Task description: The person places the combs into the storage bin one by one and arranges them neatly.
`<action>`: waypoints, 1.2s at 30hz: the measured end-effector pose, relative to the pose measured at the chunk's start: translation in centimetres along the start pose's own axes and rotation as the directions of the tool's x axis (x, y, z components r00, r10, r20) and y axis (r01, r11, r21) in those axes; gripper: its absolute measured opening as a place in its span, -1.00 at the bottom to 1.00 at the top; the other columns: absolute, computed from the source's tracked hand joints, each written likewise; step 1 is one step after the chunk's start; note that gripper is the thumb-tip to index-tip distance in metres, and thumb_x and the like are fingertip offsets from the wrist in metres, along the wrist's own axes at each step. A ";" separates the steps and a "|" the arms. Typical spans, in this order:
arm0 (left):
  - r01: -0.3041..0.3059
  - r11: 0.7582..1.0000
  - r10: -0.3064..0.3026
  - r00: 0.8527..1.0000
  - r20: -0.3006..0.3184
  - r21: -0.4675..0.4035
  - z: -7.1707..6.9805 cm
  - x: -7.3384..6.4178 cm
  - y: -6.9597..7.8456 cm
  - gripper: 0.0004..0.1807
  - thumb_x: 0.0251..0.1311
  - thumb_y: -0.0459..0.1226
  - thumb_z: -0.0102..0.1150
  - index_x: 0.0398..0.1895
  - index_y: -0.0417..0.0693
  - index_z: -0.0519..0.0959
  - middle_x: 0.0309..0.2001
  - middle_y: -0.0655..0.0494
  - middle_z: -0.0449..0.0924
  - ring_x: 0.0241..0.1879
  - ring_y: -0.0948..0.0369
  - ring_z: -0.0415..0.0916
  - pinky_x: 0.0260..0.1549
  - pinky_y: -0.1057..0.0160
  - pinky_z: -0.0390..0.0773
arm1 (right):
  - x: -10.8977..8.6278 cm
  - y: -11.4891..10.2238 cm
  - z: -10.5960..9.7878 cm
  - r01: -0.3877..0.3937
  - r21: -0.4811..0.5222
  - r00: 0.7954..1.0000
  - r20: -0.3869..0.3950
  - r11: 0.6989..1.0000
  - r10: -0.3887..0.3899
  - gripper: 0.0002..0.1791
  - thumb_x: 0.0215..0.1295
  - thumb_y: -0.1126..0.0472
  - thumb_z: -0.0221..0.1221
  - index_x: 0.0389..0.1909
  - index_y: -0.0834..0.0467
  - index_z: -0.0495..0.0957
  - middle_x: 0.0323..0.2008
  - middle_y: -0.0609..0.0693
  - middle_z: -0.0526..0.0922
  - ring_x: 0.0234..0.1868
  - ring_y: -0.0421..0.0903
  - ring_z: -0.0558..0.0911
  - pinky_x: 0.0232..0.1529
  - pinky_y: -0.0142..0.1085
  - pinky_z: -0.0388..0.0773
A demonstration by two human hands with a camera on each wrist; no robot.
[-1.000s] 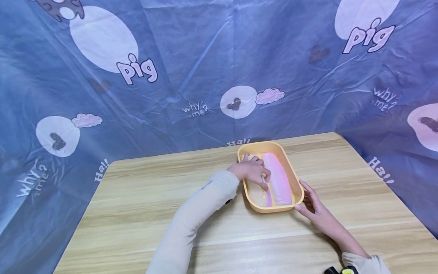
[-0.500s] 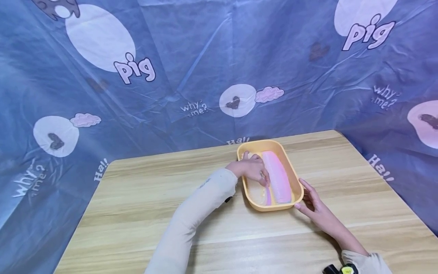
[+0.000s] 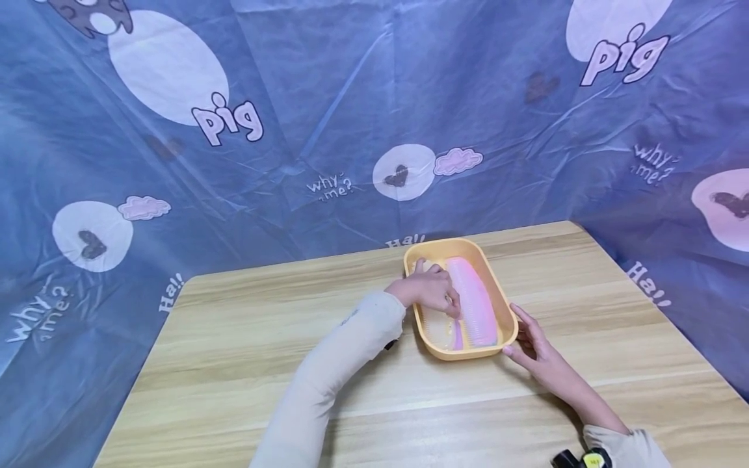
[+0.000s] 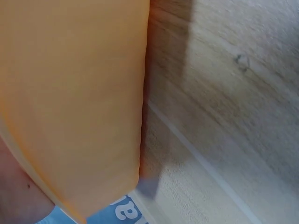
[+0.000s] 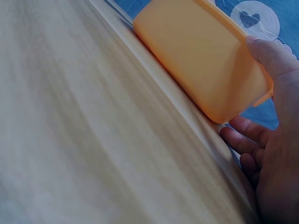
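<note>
A yellow plastic bin (image 3: 503,292) stands on the wooden table. In it lie a large pink comb (image 3: 476,305), teeth to the left, and a pale comb (image 3: 435,330) beside it with a purple strip (image 3: 458,336) along its right. My left hand (image 3: 430,290) reaches over the bin's left wall, thumb and forefinger pinching at the purple strip; the hand covers much of the pale comb. My right hand (image 3: 541,354) holds the bin's near right corner. In the right wrist view, its thumb (image 5: 275,58) is on the rim and the other fingers (image 5: 245,137) are by the base.
The wooden table (image 3: 263,364) reaches back to a blue printed curtain (image 3: 328,117), which also hangs at both sides. The bin's outer wall (image 4: 79,102) fills much of the left wrist view. A black device (image 3: 579,460) is strapped at my right wrist.
My left fingertips have closed together at the purple strip, and a small pale bit seen between them earlier is now out of sight. The right hand and bin stay put.
</note>
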State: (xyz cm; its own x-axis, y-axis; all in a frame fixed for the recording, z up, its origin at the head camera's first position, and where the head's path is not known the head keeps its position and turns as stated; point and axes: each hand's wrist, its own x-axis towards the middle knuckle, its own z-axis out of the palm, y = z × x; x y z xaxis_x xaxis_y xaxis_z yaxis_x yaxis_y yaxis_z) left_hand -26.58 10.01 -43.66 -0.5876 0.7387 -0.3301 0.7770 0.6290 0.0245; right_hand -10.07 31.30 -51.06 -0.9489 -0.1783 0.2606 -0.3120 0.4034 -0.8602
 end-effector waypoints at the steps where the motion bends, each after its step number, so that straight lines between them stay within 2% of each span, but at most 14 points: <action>1: 0.001 1.000 -0.001 1.000 -0.001 0.001 0.1 0.0 0.0 -0.78 0.08 0.34 0.04 -0.29 0.72 0.59 0.02 0.39 0.41 0.20 0.25 0.16 0.34 -0.19 -0.19 | 0.0 0.0 0.0 0.003 0.001 1.000 0.001 1.000 -0.003 -0.13 0.31 0.42 0.12 0.51 0.15 -0.15 0.12 0.42 0.38 0.03 -0.58 0.35 -0.01 -0.75 0.25; 6: 0.006 1.000 -0.005 1.000 0.011 -0.010 0.3 -0.1 0.1 -0.86 0.04 0.30 0.12 -0.32 0.76 0.57 0.02 0.39 0.37 0.16 0.27 0.14 0.32 -0.18 -0.19 | 0.1 0.1 0.2 0.004 -0.004 1.000 0.001 1.000 -0.004 -0.13 0.31 0.42 0.11 0.52 0.14 -0.15 0.12 0.40 0.37 0.03 -0.60 0.34 -0.02 -0.76 0.25; 10: 0.040 0.999 -0.039 0.999 0.014 -0.023 0.1 0.0 0.4 -0.89 0.01 0.30 0.17 -0.40 0.74 0.56 -0.03 0.38 0.35 0.11 0.28 0.14 0.29 -0.14 -0.13 | 0.1 0.0 0.2 0.011 0.004 1.000 0.002 1.000 -0.011 -0.13 0.30 0.43 0.11 0.52 0.13 -0.15 0.11 0.38 0.38 0.03 -0.59 0.35 -0.02 -0.75 0.26; 16: 0.092 0.994 -0.094 0.994 -0.050 -0.055 0.4 -0.2 1.4 -0.70 -0.09 0.35 0.23 -0.58 0.51 0.52 -0.17 0.34 0.34 0.01 0.24 0.17 0.24 -0.11 -0.04 | 0.1 0.0 0.2 -0.005 -0.001 1.000 0.007 1.000 0.005 -0.13 0.32 0.41 0.11 0.52 0.11 -0.16 0.11 0.37 0.37 0.02 -0.59 0.34 -0.03 -0.76 0.25; 21: 0.116 0.991 -0.120 0.991 -0.062 -0.065 0.6 -0.3 2.0 -0.67 -0.10 0.30 0.28 -0.62 0.42 0.47 -0.19 0.31 0.30 -0.04 0.24 0.16 0.18 -0.07 0.00 | 0.1 0.0 0.1 -0.015 -0.008 1.000 0.005 1.000 0.015 -0.13 0.32 0.40 0.12 0.52 0.11 -0.15 0.11 0.37 0.38 0.02 -0.60 0.33 -0.03 -0.76 0.25; 29: 0.121 0.989 -0.124 0.992 -0.031 -0.086 0.5 -0.2 2.4 -0.71 -0.13 0.16 0.35 -0.60 0.38 0.43 -0.20 0.28 0.26 -0.06 0.23 0.14 0.18 -0.11 -0.01 | 0.0 0.3 0.0 -0.008 -0.009 1.000 0.005 1.000 0.008 -0.13 0.30 0.41 0.13 0.52 0.12 -0.15 0.11 0.37 0.38 0.02 -0.60 0.33 -0.01 -0.76 0.24; 32: 0.117 0.989 -0.120 0.992 -0.031 -0.087 0.6 -0.3 2.3 -0.71 -0.11 0.18 0.34 -0.59 0.40 0.44 -0.20 0.29 0.26 -0.07 0.23 0.14 0.16 -0.08 0.00 | 0.0 0.3 0.0 0.000 -0.012 1.000 0.002 1.000 0.000 -0.12 0.30 0.41 0.12 0.52 0.11 -0.15 0.11 0.37 0.38 0.03 -0.60 0.33 0.00 -0.76 0.23; 36: 0.104 0.991 -0.107 0.994 -0.024 -0.086 0.7 -0.4 2.0 -0.69 -0.10 0.26 0.31 -0.57 0.42 0.46 -0.18 0.30 0.25 -0.09 0.24 0.14 0.05 0.06 0.06 | 0.0 0.2 0.2 0.004 -0.006 1.000 0.003 1.000 -0.004 -0.13 0.30 0.42 0.12 0.51 0.12 -0.15 0.10 0.38 0.38 0.03 -0.60 0.33 0.00 -0.76 0.23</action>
State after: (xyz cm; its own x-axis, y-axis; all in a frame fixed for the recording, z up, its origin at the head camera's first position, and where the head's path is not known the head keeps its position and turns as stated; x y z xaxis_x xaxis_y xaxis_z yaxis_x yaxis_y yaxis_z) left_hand -24.68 10.83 -44.12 -0.6725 0.6731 -0.3077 0.6892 0.7211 0.0710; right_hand -10.11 31.25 -51.35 -0.9473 -0.1825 0.2632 -0.3166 0.4083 -0.8562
